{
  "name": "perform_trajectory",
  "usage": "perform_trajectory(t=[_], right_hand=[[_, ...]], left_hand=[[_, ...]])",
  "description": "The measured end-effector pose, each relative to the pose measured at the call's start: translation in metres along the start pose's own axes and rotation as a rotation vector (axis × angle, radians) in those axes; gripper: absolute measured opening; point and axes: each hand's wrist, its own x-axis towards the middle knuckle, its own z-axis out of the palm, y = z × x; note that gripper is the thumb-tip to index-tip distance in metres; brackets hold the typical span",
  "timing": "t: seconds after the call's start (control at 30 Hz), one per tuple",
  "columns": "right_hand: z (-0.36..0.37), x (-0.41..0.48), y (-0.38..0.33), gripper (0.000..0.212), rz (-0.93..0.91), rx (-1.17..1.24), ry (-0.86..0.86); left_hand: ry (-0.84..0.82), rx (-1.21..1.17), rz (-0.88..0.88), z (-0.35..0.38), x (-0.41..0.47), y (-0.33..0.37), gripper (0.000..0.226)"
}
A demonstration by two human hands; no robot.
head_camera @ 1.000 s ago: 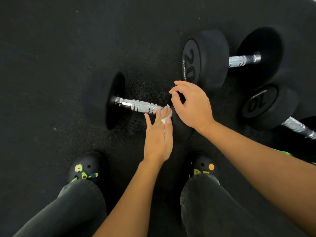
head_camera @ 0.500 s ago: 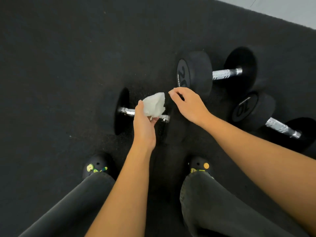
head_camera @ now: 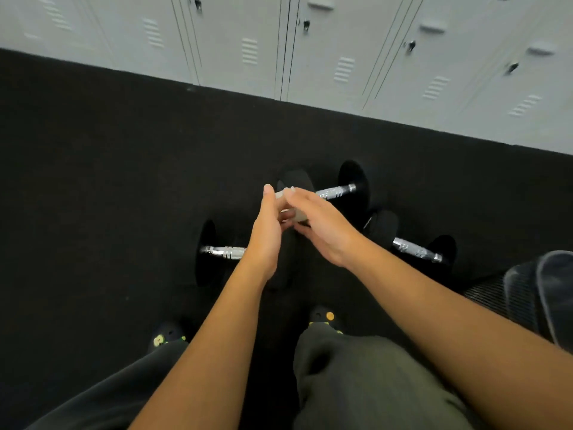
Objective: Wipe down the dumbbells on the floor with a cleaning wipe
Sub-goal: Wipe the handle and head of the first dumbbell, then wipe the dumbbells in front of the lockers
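Three black dumbbells with chrome handles lie on the dark rubber floor. The near dumbbell (head_camera: 221, 252) is at centre left, a second dumbbell (head_camera: 336, 191) lies behind my hands, and a third dumbbell (head_camera: 415, 249) is to the right. My left hand (head_camera: 267, 234) and my right hand (head_camera: 322, 226) meet above them, both pinching a small white cleaning wipe (head_camera: 294, 212). Most of the wipe is hidden between my fingers. Neither hand touches a dumbbell.
A row of pale grey lockers (head_camera: 341, 57) lines the far edge of the black floor (head_camera: 93, 181). A dark bag or chair part (head_camera: 539, 293) sits at the right. My legs and black clogs (head_camera: 322, 318) stand just below the dumbbells.
I have risen and the view has tilted up, so the lockers show. My left hand lifted the wipe off the near handle. My right hand left the dumbbell end and joined on the wipe.
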Motion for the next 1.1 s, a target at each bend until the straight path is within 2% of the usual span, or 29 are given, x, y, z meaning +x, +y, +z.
perform_trajectory(t=[0.03,0.13,0.2,0.3,0.43,0.57,0.8,1.1], right_hand=[[-0.003,-0.008,-0.005,0.050,-0.008,0.028,0.018],[-0.018,-0.029,-0.020,0.027,-0.015,0.147,0.058],[-0.029,-0.041,-0.029,0.021,-0.015,0.240,0.090],[-0.045,-0.048,-0.035,0.028,-0.002,0.393,0.131],[-0.070,-0.046,-0.029,0.038,0.046,0.463,0.185],[-0.102,-0.032,-0.009,0.040,0.117,0.536,0.394],[-0.141,-0.007,0.019,0.038,0.251,0.356,0.504],[-0.153,0.073,0.054,0.033,0.214,0.181,0.501]], left_hand=[[-0.025,0.024,0.014,0.004,-0.006,0.007,0.065],[-0.076,0.103,0.077,0.015,-0.023,0.028,0.057],[-0.069,0.156,0.109,0.018,-0.032,0.039,0.054],[-0.015,0.220,0.114,0.019,-0.030,0.048,0.050],[0.055,0.309,0.073,0.022,-0.014,0.046,0.044],[0.034,0.437,0.067,0.028,0.001,0.033,0.037],[-0.023,0.829,0.110,0.031,0.046,0.009,0.032],[-0.080,1.138,0.130,0.029,0.117,-0.016,0.043]])
